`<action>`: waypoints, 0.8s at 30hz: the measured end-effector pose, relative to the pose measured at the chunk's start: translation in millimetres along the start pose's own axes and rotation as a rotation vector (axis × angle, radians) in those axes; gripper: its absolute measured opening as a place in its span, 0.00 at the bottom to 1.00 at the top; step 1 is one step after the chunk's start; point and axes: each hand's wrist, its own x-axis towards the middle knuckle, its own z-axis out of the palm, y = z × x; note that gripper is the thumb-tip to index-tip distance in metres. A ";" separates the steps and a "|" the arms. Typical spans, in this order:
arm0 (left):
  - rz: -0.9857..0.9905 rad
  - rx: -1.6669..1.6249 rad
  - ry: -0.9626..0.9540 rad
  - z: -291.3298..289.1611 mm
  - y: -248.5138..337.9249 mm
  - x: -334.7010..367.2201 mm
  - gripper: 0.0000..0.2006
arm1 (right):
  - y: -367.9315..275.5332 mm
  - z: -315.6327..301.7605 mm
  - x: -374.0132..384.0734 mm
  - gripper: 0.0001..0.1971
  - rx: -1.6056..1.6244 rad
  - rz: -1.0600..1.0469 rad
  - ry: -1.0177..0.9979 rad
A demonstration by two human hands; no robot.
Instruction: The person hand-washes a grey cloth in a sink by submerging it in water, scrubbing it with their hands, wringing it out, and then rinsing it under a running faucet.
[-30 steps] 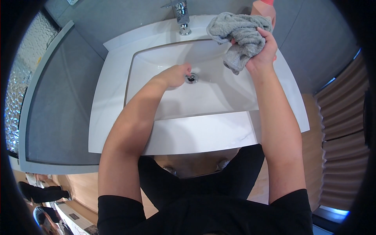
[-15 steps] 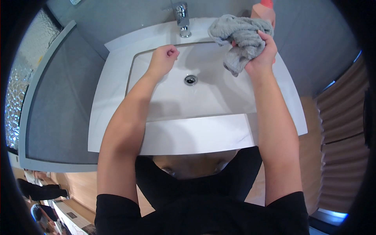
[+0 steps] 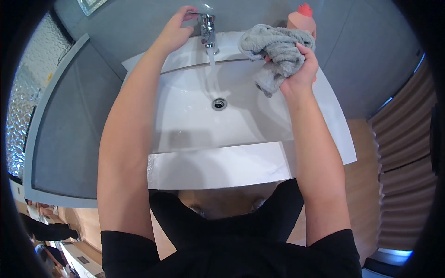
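My left hand is up at the chrome faucet, its fingers closed around the lever on the faucet's left side. Water runs from the spout into the white sink toward the round drain. In my right hand is a bunched grey towel, held above the right part of the basin. Part of the towel hangs below my fingers. Just behind it stands a pinkish bottle with a red top, its lower part hidden by the towel.
A white countertop frames the basin, with its front edge close to my body. On the left is a grey panel with a pale frame. A brown pleated curtain hangs at the right. Another person's dark-clothed leg shows at lower left.
My left hand has gone from over the basin, loosely closed, up to the faucet lever. Water now flows. The towel stays in my right hand, slightly lower and further left in view.
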 end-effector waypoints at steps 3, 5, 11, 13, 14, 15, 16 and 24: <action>-0.019 -0.179 0.110 14.7 -4.6 -22.5 0.13 | -1.0 2.0 -0.8 0.23 0.017 -0.011 -0.009; -0.248 -0.159 0.233 27.5 -18.4 -47.5 0.09 | -1.5 4.7 -1.2 0.22 0.042 -0.013 -0.009; -0.929 -0.654 -0.469 108.8 18.6 -130.9 0.06 | -6.6 0.5 -2.2 0.22 0.048 -0.030 0.025; -0.895 -0.738 -0.471 120.5 23.3 -128.0 0.06 | -3.5 -0.3 -0.8 0.22 0.081 0.005 -0.016; -0.863 -0.818 -0.468 122.7 26.1 -126.4 0.07 | -2.6 0.1 -0.1 0.22 0.080 0.032 -0.017; -0.864 -0.821 -0.472 122.5 26.9 -122.0 0.07 | -2.1 -0.1 -1.0 0.22 0.079 0.032 -0.013; -0.881 -0.738 -0.409 121.2 26.3 -114.3 0.07 | -1.7 0.1 -2.3 0.20 0.061 0.020 -0.017; -0.938 -0.363 -0.160 124.1 38.3 -96.9 0.23 | -4.5 3.5 -4.4 0.18 0.064 -0.008 -0.002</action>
